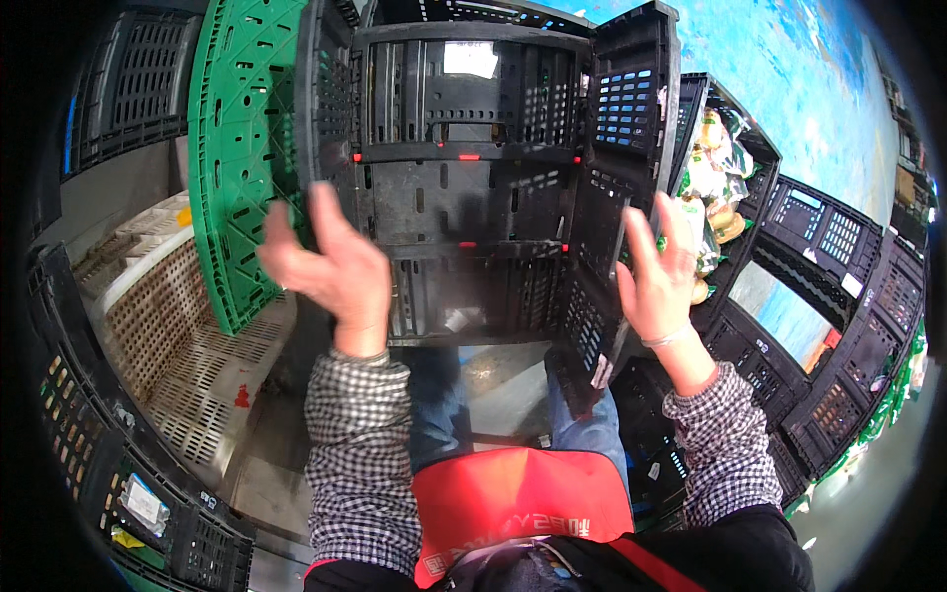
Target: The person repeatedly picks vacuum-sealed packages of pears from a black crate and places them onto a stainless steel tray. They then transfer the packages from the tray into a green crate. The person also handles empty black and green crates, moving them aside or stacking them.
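In front of me lies a black folding plastic crate (467,196), its slotted floor facing up and two end panels laid out flat. Its left side wall (325,96) and right side wall (636,111) stand raised. My left hand (333,270), blurred, is beside the left wall with its fingers apart and nothing in it. By the lower outer edge of the right wall is my right hand (666,274), fingers spread; whether it touches the wall I cannot tell. A white label (471,59) sticks to the far panel.
A green plastic crate (240,155) stands on edge at left, over a whitish perforated basket (159,318). To the right, a black crate holds bagged produce (714,185). More black crates (821,222) stand beyond it. A blue, worn floor (799,96) shows at upper right.
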